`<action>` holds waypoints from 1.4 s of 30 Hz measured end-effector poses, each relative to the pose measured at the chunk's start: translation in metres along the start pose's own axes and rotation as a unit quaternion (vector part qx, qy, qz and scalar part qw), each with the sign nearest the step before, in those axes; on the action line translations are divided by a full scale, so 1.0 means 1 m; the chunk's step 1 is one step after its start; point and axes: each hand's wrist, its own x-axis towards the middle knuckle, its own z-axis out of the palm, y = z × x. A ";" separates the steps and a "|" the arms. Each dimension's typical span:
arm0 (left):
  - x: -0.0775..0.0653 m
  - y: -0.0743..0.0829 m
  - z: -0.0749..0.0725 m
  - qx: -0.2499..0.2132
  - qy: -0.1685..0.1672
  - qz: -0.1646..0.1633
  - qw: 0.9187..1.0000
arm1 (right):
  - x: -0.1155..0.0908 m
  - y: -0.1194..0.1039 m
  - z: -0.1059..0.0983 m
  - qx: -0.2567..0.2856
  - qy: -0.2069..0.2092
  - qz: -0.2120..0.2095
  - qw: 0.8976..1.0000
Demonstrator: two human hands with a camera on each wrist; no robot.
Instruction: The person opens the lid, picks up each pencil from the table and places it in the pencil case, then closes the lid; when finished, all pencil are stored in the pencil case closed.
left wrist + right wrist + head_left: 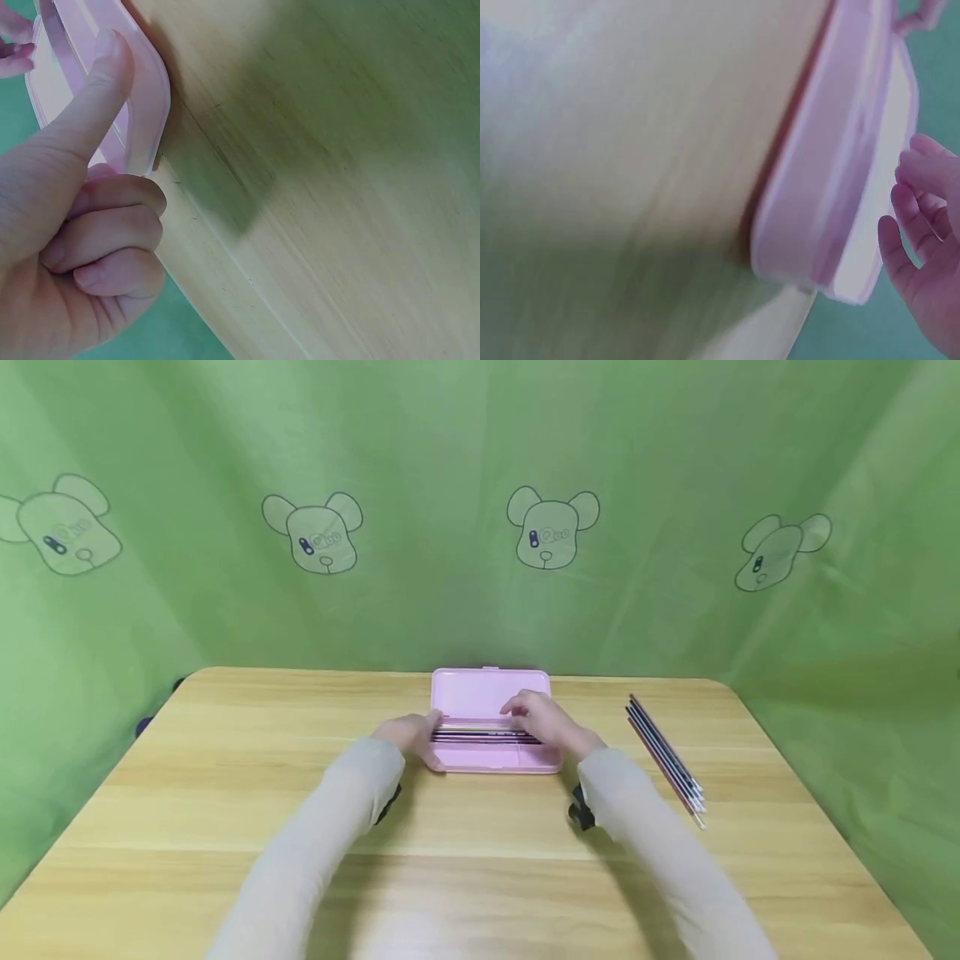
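So the pencil case [476,759] is a plain pink one with rounded corners, lying open at the far side of the bench [480,868], roughly in the middle. The lid [483,692] tips back toward the green curtain [450,610] and has a little tab on its top edge. There's a small divider toward the right end of the shallow tray, and a bunch of slim, mostly dark pencils [480,737] lies lengthwise inside.

Left hand [408,735] has the left end of the case: thumb on the front side, fingers round the end. Right hand [547,718] is over the right part, fingers loosely bent, nothing in them that I can see.

Only the head cam gets the second batch, the loose pencils [664,756] fanned at a slant on the bench, well right of the case. The left wrist cam shows what the head cam hides: three fingers folded in beside the case, thumb laid straight over its edge. Right wrist cam is blurry, but you do get the case's outer wall and rounded corner.
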 end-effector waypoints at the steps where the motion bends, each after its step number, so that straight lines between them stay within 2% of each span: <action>1: 0.001 0.000 0.000 0.001 0.000 0.002 1.000 | -0.002 0.000 -0.003 0.018 0.005 0.001 1.000; 6: 0.005 -0.001 -0.003 0.011 -0.002 0.004 1.000 | -0.023 -0.003 -0.026 0.100 0.032 0.026 0.994; 9: 0.006 -0.002 -0.005 0.018 -0.002 0.007 1.000 | -0.039 -0.002 -0.041 0.125 0.050 0.052 0.989; 13: 0.006 -0.002 -0.005 0.031 -0.005 0.013 0.999 | -0.061 0.005 -0.059 0.128 0.077 0.100 0.984; 21: 0.006 -0.002 -0.001 0.028 -0.005 0.015 0.999 | -0.113 0.020 -0.095 0.132 0.154 0.205 0.958; 23: 0.006 -0.002 0.000 0.027 -0.002 0.017 0.999 | -0.124 0.022 -0.101 0.127 0.146 0.232 0.953; 27: 0.004 0.000 0.002 0.032 0.003 0.021 0.999 | -0.144 0.025 -0.110 0.144 0.086 0.298 0.940; 31: 0.004 0.001 0.002 0.030 -0.001 0.013 0.999 | -0.156 0.029 -0.111 0.146 0.043 0.342 0.927; 33: 0.005 0.002 0.002 0.023 -0.007 0.005 1.000 | -0.159 0.033 -0.111 0.133 0.034 0.353 0.926; 37: 0.011 -0.003 0.003 0.029 -0.011 0.007 0.999 | -0.165 0.041 -0.107 0.086 -0.011 0.356 0.930; 41: 0.009 -0.003 0.002 0.027 -0.008 0.009 1.000 | -0.170 0.049 -0.101 0.066 -0.053 0.362 0.928; 42: 0.003 0.001 0.000 0.022 -0.012 0.003 1.000 | -0.171 0.050 -0.099 0.065 -0.057 0.364 0.927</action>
